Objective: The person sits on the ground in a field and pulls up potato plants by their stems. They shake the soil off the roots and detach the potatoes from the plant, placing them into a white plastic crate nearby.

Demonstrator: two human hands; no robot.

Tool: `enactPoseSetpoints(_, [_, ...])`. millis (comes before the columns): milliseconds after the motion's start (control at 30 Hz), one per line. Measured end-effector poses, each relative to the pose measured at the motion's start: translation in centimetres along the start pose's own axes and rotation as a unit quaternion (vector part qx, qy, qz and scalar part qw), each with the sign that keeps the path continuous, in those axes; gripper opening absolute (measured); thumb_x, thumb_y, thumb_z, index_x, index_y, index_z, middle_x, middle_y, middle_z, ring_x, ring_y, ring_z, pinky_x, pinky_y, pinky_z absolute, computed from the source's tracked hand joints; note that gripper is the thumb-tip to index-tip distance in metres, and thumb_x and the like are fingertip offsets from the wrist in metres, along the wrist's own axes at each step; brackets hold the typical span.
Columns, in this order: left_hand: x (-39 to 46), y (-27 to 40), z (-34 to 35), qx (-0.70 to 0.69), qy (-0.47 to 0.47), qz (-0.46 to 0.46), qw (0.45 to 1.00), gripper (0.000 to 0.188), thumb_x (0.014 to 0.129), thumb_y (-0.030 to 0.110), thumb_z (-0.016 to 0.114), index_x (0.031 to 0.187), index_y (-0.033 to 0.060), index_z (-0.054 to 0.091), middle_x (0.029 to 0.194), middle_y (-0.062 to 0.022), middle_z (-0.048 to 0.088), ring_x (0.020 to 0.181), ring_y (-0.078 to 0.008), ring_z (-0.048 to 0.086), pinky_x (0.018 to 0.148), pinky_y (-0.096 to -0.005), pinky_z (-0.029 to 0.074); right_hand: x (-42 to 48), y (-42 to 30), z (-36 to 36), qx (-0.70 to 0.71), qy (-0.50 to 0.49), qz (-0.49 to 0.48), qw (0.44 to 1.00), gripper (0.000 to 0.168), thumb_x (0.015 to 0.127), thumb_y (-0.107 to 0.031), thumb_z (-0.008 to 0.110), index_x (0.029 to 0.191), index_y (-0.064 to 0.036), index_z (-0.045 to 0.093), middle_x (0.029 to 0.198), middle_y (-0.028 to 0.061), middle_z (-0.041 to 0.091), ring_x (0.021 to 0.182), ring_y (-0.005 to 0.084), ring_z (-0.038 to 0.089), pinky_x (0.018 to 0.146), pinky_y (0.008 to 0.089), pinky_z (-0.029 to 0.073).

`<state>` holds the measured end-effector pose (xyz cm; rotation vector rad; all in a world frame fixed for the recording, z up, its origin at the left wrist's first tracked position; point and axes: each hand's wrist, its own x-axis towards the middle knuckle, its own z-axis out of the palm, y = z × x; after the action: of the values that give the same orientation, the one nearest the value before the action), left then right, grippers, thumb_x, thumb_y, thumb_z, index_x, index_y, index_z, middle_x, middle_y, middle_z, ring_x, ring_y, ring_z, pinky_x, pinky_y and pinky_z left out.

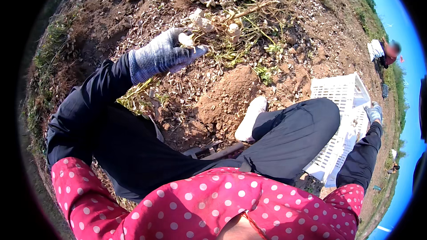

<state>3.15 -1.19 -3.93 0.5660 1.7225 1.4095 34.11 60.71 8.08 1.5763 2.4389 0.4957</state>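
My left hand (163,55), in a grey knit glove, pinches a pale peanut pod (185,40) between thumb and fingers. Just beyond it hang more peanut pods (205,23), on roots of an uprooted peanut plant (255,8) with a brown stem. How much of that plant the hand bears is unclear. My right hand (374,112), also gloved, is at the far side of a white slatted plastic crate (330,88). Some small pods (354,123) show inside the crate. Whether the right fingers grip the rim or hold anything cannot be made out.
A soil mound (230,90) rises between my bent legs, near my white-covered foot (251,120). By my lap lies a tool with a wooden handle (223,151). More peanut plants (55,50) line the left. Another person (387,51) bends over at the far right.
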Motion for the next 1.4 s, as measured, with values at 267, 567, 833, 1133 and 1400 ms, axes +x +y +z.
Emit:
enactPoseSetpoints(267, [0.0,1.1,2.1,0.143,0.055,0.099,0.983,0.044,0.083,0.016,0.067,0.121,0.0018,0.049,0.096,-0.0036,0.061,0.088,-0.0089,0.056,0.078,-0.0242,0.048,-21.3,-26.3,-8.2,0.483,-0.123,-0.533,0.684,0.024,0.084,-0.021,0.065,0.098,-0.001,0.064,0.086,0.0049,0.066,0.082,0.0101,0.060,0.075,0.0267,0.048])
enactPoseSetpoints(567, [-0.6,0.6,1.5,0.343,0.030,0.242,0.907,0.042,0.080,0.006,0.064,0.120,0.0033,0.050,0.091,-0.0095,0.064,0.083,-0.0142,0.061,0.074,-0.0279,0.050,-25.8,-34.4,-5.3,0.410,-0.251,-0.686,0.546,0.031,0.090,-0.031,0.056,0.097,-0.002,0.062,0.074,0.0060,0.059,0.068,0.0135,0.057,0.065,0.0287,0.046])
enactPoseSetpoints(833, [-2.7,-2.8,-3.4,0.276,0.068,0.241,0.928,0.042,0.081,0.009,0.058,0.122,0.0044,0.051,0.081,-0.0153,0.064,0.071,-0.0218,0.064,0.064,-0.0332,0.050,-24.1,-33.7,-4.8,0.025,-0.322,-0.721,0.613,0.031,0.080,-0.033,0.063,0.089,-0.003,0.064,0.067,0.0103,0.063,0.065,0.0192,0.062,0.063,0.0321,0.048])
enactPoseSetpoints(1133, [-3.4,-0.5,-1.4,0.269,-0.005,0.199,0.942,0.043,0.079,0.011,0.060,0.121,0.0042,0.050,0.084,-0.0130,0.064,0.072,-0.0172,0.061,0.069,-0.0304,0.049,-22.1,-35.7,-3.1,0.600,-0.462,-0.515,0.403,0.041,0.085,-0.031,0.057,0.110,0.001,0.054,0.104,0.0112,0.059,0.094,0.0166,0.059,0.078,0.0257,0.049])
enactPoseSetpoints(1400, [-3.1,0.1,0.1,0.366,-0.070,0.227,0.900,0.037,0.072,0.004,0.055,0.109,0.0061,0.056,0.080,-0.0146,0.063,0.075,-0.0310,0.064,0.067,-0.0358,0.051,-26.9,-36.3,-5.3,0.461,-0.539,-0.525,0.470,0.022,0.085,-0.022,0.064,0.100,-0.006,0.063,0.076,0.0004,0.062,0.067,0.0062,0.057,0.055,0.0212,0.047])
